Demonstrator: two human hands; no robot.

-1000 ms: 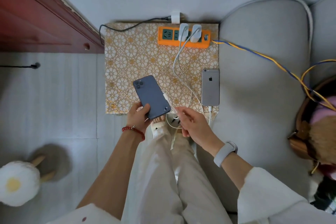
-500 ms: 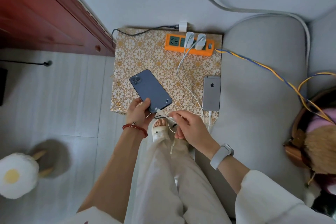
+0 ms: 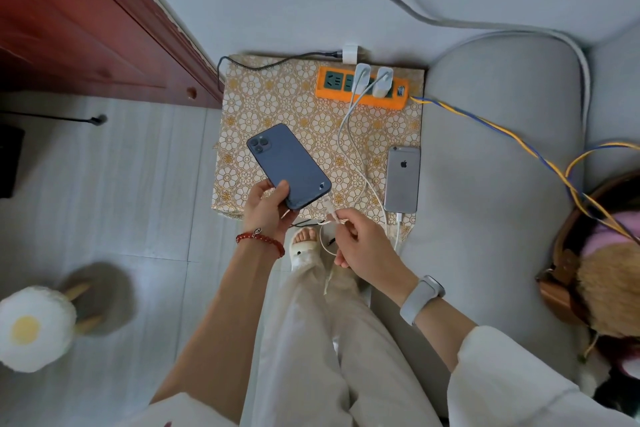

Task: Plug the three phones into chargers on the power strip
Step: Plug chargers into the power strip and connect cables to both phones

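My left hand (image 3: 268, 210) grips the near end of a dark blue phone (image 3: 288, 166), held back-up over a patterned stool top (image 3: 277, 97). My right hand (image 3: 360, 241) pinches the plug end of a white cable (image 3: 349, 135), its tip just off the blue phone's bottom edge. That cable runs up to one of two white chargers (image 3: 362, 78) in the orange power strip (image 3: 360, 88). A silver phone (image 3: 402, 178) lies face down at the stool's right edge with a white cable in its near end. A third white charger (image 3: 350, 53) with a dark cable sits behind the strip.
A grey sofa cushion (image 3: 502, 166) borders the stool on the right. A red wooden cabinet (image 3: 86, 28) stands at the left. Blue and yellow wires (image 3: 519, 139) trail right from the strip. My foot in a white slipper (image 3: 304, 246) is below the stool. A fluffy egg-shaped object (image 3: 34, 328) lies lower left.
My right hand has brought the cable's plug up close to the blue phone's bottom end. My left hand has kept hold of the phone, tilting it slightly.
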